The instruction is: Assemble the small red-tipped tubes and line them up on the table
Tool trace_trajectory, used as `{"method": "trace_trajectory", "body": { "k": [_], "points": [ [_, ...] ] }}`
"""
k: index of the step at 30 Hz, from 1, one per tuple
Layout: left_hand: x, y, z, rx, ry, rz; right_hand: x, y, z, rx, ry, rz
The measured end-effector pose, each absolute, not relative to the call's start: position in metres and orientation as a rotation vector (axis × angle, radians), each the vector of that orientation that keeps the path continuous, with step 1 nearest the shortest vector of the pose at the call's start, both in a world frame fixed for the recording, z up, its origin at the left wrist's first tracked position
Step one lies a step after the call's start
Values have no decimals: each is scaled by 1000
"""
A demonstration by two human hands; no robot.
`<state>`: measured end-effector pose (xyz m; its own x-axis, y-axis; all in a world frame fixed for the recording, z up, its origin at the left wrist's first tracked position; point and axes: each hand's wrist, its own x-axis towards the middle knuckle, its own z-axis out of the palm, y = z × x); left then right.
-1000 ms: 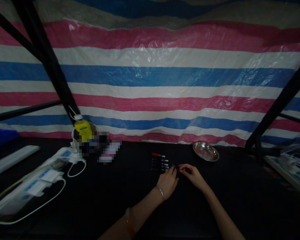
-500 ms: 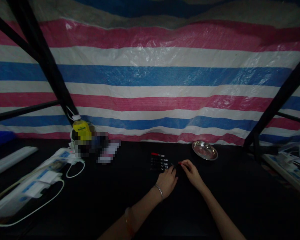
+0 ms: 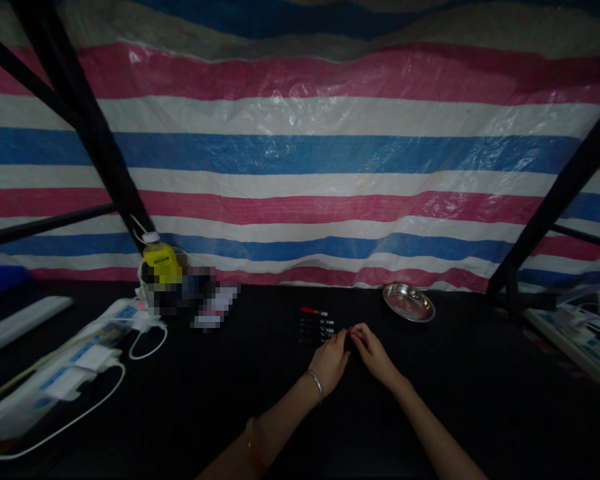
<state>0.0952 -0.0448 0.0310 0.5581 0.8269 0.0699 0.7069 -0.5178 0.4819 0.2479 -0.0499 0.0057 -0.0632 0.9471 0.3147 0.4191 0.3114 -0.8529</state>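
Observation:
In the head view my left hand [image 3: 331, 363] and my right hand [image 3: 375, 357] meet fingertip to fingertip over the black table. Between them a small red marker cap [image 3: 351, 331] shows, pinched by my right hand. My left fingers are closed on what appears to be the marker pen's body, mostly covered by the fingers. Just left of my hands, a red marker [image 3: 310, 311] and several black markers [image 3: 316, 322] lie side by side in a row, the nearest partly behind my left hand.
A round metal dish [image 3: 409, 303] stands at the back right. On the left are a power strip [image 3: 87, 363] with white cables, a yellow bottle [image 3: 161, 262] and blurred items. A striped tarp [image 3: 330, 153] hangs behind, between black frame bars [image 3: 97, 140].
My right hand has moved left, bringing the red cap against my left fingertips; the gap between the hands has closed. The row of markers has stayed in place.

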Motion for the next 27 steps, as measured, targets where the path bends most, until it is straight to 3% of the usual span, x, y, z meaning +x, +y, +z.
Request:
{"method": "trace_trajectory", "body": {
  "k": [27],
  "points": [
    [93, -43, 27, 2313, 1162, 524, 247, -59, 15, -1228, -1519, 978]
  ]
}}
